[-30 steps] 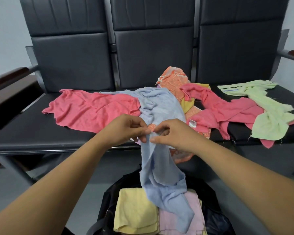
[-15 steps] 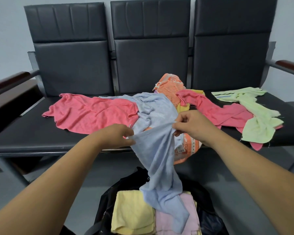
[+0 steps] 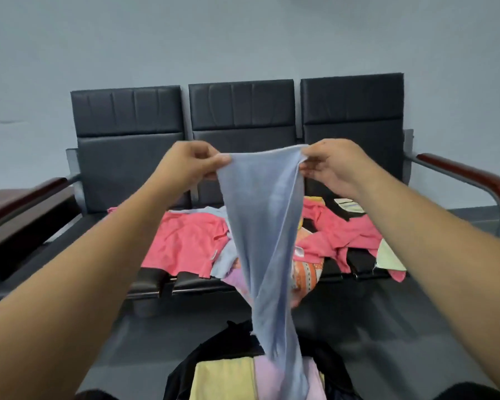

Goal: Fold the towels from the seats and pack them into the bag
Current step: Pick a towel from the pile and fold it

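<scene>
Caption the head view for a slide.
The left hand and right hand pinch the blue towel by its top corners above the black bag.

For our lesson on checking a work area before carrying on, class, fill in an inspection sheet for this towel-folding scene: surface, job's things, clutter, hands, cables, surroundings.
Surface: black three-seat bench, unfolded towels strewn over it.
Job's things: blue towel held up, its twisted lower end hanging over the open black bag; folded yellow towel and pale pink towel inside; coral towels, orange patterned towel and pale green towel on the seats.
Clutter: nothing seen.
Hands: left hand and right hand each pinch a top corner of the blue towel.
Cables: nothing seen.
Surroundings: grey wall, grey floor, wooden armrests.
</scene>
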A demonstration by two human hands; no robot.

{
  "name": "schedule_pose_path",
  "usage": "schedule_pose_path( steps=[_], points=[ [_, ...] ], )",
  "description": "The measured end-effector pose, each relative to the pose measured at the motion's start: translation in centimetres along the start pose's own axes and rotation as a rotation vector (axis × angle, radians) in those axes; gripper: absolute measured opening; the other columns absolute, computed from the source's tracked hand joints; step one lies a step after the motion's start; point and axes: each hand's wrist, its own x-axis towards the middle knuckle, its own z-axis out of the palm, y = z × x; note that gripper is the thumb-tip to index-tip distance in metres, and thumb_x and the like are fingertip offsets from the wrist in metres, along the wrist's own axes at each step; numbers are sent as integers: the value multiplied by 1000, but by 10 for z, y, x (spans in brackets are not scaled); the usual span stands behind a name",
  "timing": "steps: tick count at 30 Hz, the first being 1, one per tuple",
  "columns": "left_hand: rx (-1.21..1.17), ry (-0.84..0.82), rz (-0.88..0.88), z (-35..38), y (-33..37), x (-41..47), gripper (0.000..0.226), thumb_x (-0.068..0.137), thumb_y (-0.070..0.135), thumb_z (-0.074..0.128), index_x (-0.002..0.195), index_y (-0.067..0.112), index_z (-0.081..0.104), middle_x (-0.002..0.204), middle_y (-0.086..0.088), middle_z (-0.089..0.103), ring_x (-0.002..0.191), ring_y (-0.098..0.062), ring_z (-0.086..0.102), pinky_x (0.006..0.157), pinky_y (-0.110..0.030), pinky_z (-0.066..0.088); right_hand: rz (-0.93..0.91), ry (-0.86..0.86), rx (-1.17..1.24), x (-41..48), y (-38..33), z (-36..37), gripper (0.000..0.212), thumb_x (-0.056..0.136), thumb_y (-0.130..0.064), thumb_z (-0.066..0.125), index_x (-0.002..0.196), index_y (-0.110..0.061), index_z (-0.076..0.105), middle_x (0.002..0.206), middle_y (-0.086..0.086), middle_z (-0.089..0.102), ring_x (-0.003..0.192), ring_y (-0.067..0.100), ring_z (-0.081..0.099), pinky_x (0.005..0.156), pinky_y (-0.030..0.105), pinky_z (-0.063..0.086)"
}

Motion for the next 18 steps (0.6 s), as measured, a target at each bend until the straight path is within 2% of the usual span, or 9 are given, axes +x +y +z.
schedule_pose_path(
  steps=[2, 3, 5, 7, 9, 13, 15, 17, 18],
  points=[
    [-376, -46, 60, -18, 36, 2, 15, 93, 18, 67, 81, 10, 64, 76, 0, 69, 73, -9, 65, 75, -23, 56, 34, -178, 242, -9, -38, 0, 17, 95, -3, 54, 85, -6, 67, 83, 9, 64, 75, 20, 64, 82, 31, 56],
    [-440, -90, 67, -25, 47, 2, 15, 94, 17, 65, 81, 10, 63, 74, 1, 68, 71, -9, 65, 73, -22, 55, 69, -241, 293, -13, -49, -1, 19, 95, -5, 53, 89, -4, 72, 89, 8, 64, 83, 21, 62, 92, 31, 54],
    [-151, -123, 27, -32, 57, 0, 17, 90, 22, 72, 80, 10, 65, 70, 4, 68, 67, -6, 64, 71, -21, 52, 84, -167, 84, -16, -53, 0, 24, 95, -6, 54, 81, -8, 74, 88, 6, 64, 84, 21, 59, 97, 37, 47],
    [206, -46, 1, -33, 52, 1, 20, 84, 30, 81, 80, 14, 70, 71, 4, 71, 67, -4, 65, 69, -22, 48, -19, 85, -323, -17, -50, 3, 20, 95, -9, 59, 76, -14, 66, 83, 3, 67, 81, 20, 60, 88, 39, 45],
    [232, 43, 30, -29, 50, -1, 17, 83, 30, 82, 87, 18, 70, 75, 4, 70, 64, -3, 62, 60, -15, 45, -116, 183, -401, -19, -48, 7, 17, 97, -13, 62, 80, -17, 63, 92, 4, 69, 89, 19, 62, 85, 36, 46],
    [365, 134, 96, -19, 48, -8, 12, 90, 30, 76, 94, 21, 71, 72, 5, 63, 53, 4, 51, 51, -8, 36, -206, 138, -252, -12, -38, 4, 13, 93, -6, 69, 100, -16, 66, 110, 8, 66, 101, 23, 67, 93, 40, 56],
    [306, 135, 60, -16, 41, -9, 13, 93, 31, 72, 89, 19, 73, 75, 1, 67, 62, -1, 56, 65, -18, 46, -173, 101, -275, -9, -32, 1, 23, 91, -4, 71, 113, -9, 68, 116, 13, 67, 107, 28, 68, 96, 42, 57],
    [89, 123, -17, -14, 36, -11, 12, 94, 29, 69, 85, 21, 71, 83, -4, 70, 75, -15, 63, 75, -35, 56, -152, 79, -340, -9, -25, -3, 14, 93, -5, 70, 106, -8, 72, 110, 14, 72, 106, 28, 70, 96, 43, 58],
    [-7, 122, -44, -12, 36, -12, 13, 96, 26, 67, 85, 20, 69, 85, -5, 69, 77, -18, 63, 73, -36, 57, -151, 60, -343, -10, -23, -4, 10, 94, -6, 69, 101, -11, 73, 108, 13, 73, 105, 27, 71, 95, 43, 58]
  ],
)
